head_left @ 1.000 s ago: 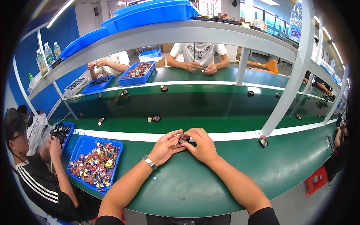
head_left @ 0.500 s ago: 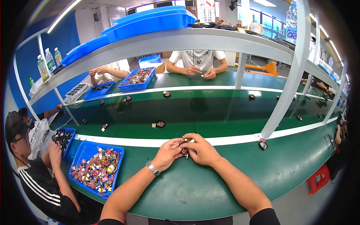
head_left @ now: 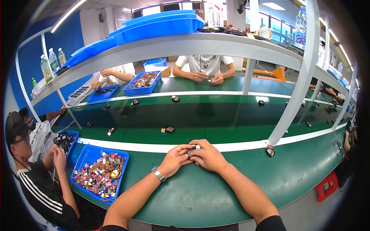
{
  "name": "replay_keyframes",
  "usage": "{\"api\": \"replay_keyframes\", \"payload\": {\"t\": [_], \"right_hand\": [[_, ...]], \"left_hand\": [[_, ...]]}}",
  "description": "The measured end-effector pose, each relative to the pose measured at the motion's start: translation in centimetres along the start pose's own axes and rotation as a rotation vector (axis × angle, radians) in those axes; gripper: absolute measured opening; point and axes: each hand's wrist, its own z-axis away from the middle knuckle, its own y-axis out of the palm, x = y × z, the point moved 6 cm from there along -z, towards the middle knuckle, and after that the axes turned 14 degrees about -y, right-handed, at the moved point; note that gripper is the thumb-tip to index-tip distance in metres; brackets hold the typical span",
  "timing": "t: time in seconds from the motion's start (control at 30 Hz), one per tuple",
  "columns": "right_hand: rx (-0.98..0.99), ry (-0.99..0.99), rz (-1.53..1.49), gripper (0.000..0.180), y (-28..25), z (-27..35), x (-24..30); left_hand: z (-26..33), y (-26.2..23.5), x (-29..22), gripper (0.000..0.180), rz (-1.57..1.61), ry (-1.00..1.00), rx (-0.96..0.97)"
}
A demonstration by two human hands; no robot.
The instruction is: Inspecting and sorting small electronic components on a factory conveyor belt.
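Both hands meet above the green bench at the middle. My left hand [head_left: 175,161], with a metal watch on its wrist, is closed on a small dark part [head_left: 190,151] between thumb and fingertips. My right hand [head_left: 210,155] pinches the same part from the other side, its fingers curled over the top. A bit of something pale shows under the right fingertips. The fingers cover most of the part, so its exact kind cannot be made out. To the left stands a blue tray [head_left: 126,163] heaped with small reddish, white and yellow electronic pieces.
A white rail [head_left: 154,146] borders a green conveyor belt [head_left: 216,131] carrying scattered small assemblies [head_left: 168,129]. Another assembly [head_left: 270,150] lies by the shelf post [head_left: 293,92] at right. A co-worker [head_left: 42,181] sits left beside a tray of black parts [head_left: 65,141]; others work across the belt.
My hands stay together, with the fingers shifted around the part; its reddish underside and white strip show less now. Assemblies on the belt appear slightly further right. The view has tilted a little.
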Motion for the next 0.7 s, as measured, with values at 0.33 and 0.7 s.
{"api": "replay_keyframes", "payload": {"t": [0.33, 0.7], "right_hand": [[-0.037, 0.168, -0.201, 0.011, 0.1, 0.5, -0.6], [-0.195, 0.229, -0.203, 0.011, 0.4, 0.7, -0.5]], "left_hand": [[-0.1, -0.2, 0.3, 0.043, -0.024, 0.027, 0.083], [-0.3, -0.4, 0.4, 0.031, 0.012, 0.046, 0.073]]}}
